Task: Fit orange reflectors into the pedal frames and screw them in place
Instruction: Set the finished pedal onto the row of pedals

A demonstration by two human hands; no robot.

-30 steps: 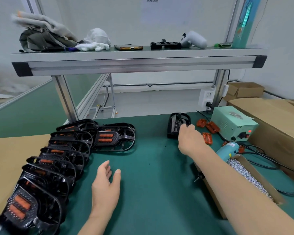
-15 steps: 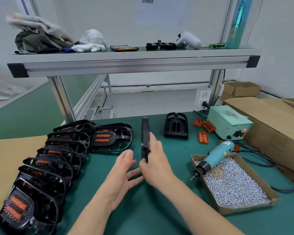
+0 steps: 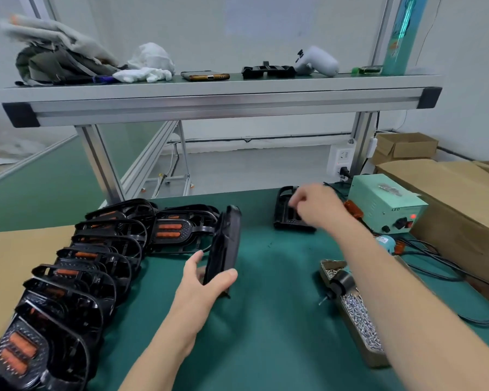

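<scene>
On the green counter [image 3: 266,320] a row of finished pedals [image 3: 91,266] lines our left side. Our left grip [image 3: 201,289] curls thumb and fingers round a bare pedal frame [image 3: 226,238], held upright. Our right grip [image 3: 316,207], blurred, reaches over a second frame [image 3: 285,218]; we cannot tell whether it holds anything. An orange reflector [image 3: 353,208] lies just beside it

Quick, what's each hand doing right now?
Left hand: holding a black pedal frame on edge.
Right hand: blurred, fingers curled; grip cannot be told.
</scene>
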